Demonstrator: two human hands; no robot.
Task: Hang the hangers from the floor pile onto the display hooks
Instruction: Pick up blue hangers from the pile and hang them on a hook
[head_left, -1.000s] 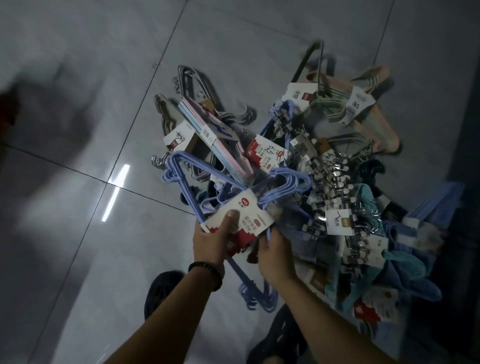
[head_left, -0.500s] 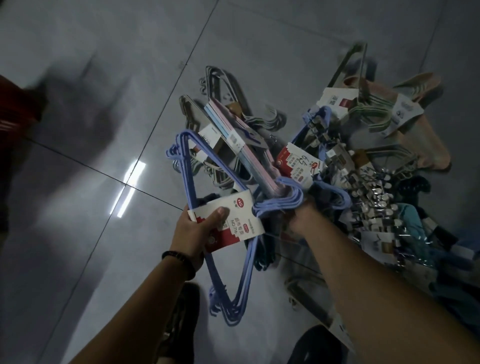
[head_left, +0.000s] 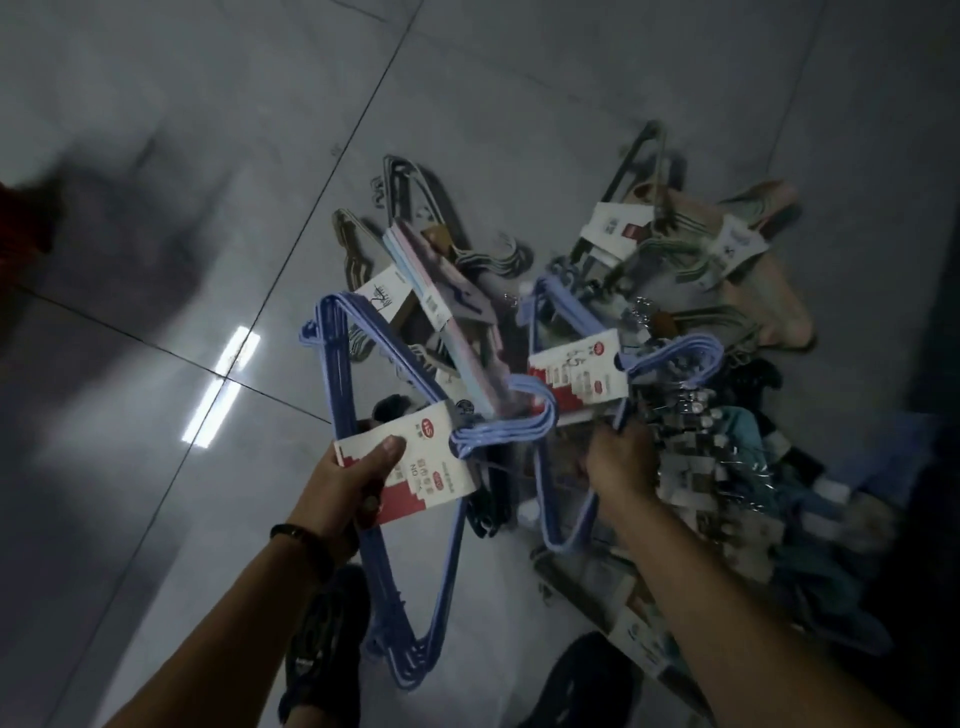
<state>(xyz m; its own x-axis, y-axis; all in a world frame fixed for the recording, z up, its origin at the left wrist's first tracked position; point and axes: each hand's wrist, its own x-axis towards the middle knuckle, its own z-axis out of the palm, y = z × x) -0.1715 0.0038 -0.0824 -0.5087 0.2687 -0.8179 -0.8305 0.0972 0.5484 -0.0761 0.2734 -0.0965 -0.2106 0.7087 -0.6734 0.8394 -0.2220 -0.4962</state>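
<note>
Hanger bundle (head_left: 340, 395), the blue one: where is it?
— Up off the floor (head_left: 156, 493), in front of me, at the near left edge of the floor pile (head_left: 727, 431). My left hand (head_left: 340, 486) grips it by its card (head_left: 431, 467), thumb pressed flat on the card's face.
— Anything readable on that card?
— It is white with a red lower part and a small red round mark near the top. I make out "NO" in the print; the other lines are too blurred.
— Which way does it point?
— The hooks (head_left: 493, 436) point right, toward the pile. The long axis runs from the upper left of my view down toward my shoe (head_left: 322, 639), slightly tilted.
— And the other hand?
— My right hand (head_left: 618, 462) reaches into the pile, fingers curled round the blue wire of a second bundle (head_left: 675, 345). The second card (head_left: 576, 376) is the same white and red, with large figures I cannot read for sure.
— Beyond that?
— Pale pink hangers (head_left: 774, 296) lie at the pile's far side, clip hangers (head_left: 691, 410) in its middle, and a dark band (head_left: 298, 534) circles my left wrist.
</note>
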